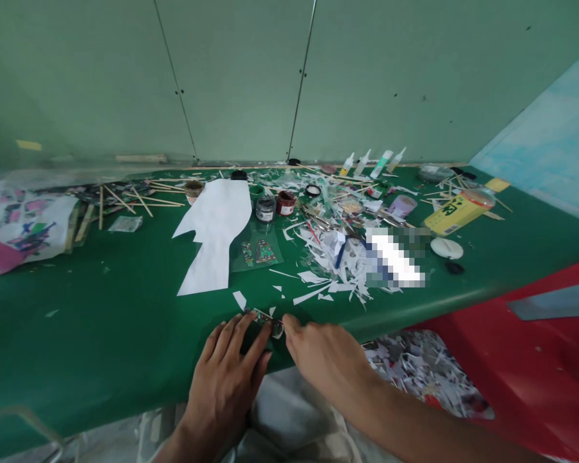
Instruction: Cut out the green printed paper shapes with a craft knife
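Observation:
My left hand lies near the table's front edge with its fingers spread and flat. Its fingertips press down on a small dark, multicoloured piece, partly covered by them. Beside it, my right hand is closed in a pinch at the right end of that piece. A thin reddish sliver shows at its fingertips, but what the fingers hold is hidden. Just beyond my hands are a white paper scrap, a large white paper cut-out and a clear sheet with small patterned pieces.
Paint jars stand behind the sheet. A pile of paper scraps spreads to the right, near a yellow-labelled bottle lying on its side. Wooden sticks lie at back left. Below right sits a red container with paper scraps.

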`<action>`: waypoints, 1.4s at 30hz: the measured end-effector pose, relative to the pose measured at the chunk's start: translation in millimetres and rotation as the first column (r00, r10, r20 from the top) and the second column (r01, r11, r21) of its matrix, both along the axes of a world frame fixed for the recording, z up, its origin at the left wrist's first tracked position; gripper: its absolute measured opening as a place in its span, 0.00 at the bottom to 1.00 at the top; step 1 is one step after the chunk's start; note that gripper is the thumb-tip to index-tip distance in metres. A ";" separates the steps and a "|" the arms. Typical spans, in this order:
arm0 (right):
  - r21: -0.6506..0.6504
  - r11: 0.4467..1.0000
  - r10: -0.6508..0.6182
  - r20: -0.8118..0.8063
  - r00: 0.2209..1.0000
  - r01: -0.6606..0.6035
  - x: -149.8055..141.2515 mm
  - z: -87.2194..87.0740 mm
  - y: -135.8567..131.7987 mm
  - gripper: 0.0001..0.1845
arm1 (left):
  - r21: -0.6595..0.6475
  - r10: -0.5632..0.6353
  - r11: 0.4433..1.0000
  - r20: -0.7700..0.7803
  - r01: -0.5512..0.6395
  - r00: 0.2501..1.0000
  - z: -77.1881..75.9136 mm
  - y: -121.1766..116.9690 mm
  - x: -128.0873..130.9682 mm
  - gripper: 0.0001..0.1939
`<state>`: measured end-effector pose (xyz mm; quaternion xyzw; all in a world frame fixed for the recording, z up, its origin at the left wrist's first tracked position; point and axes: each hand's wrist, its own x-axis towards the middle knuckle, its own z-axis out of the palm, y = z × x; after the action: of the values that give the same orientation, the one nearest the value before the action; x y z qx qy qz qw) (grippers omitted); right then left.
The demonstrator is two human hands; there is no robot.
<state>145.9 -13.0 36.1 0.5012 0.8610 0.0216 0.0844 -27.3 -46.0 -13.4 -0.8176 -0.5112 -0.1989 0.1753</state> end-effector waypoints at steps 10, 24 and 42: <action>-0.023 0.993 -0.120 -0.030 0.992 0.119 6.0 -6.7 -10.0 0.10 | 0.013 -0.005 1.000 -0.034 0.005 0.999 -0.6 0.7 -0.4 0.18; -0.078 0.958 -0.285 -0.322 0.903 0.275 -2.1 4.1 21.5 0.15 | 0.068 -0.047 0.997 0.086 0.041 0.995 -3.1 -0.2 -2.9 0.16; -0.071 0.965 -0.261 -0.332 0.906 0.252 10.6 1.4 30.2 0.11 | 0.031 0.125 0.991 0.078 -0.127 0.989 4.3 1.2 8.9 0.16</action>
<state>156.6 17.2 37.5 0.6048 0.7895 -0.0875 -0.0563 -18.4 -44.8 -9.1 -0.7722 -0.5645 -0.2274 0.1824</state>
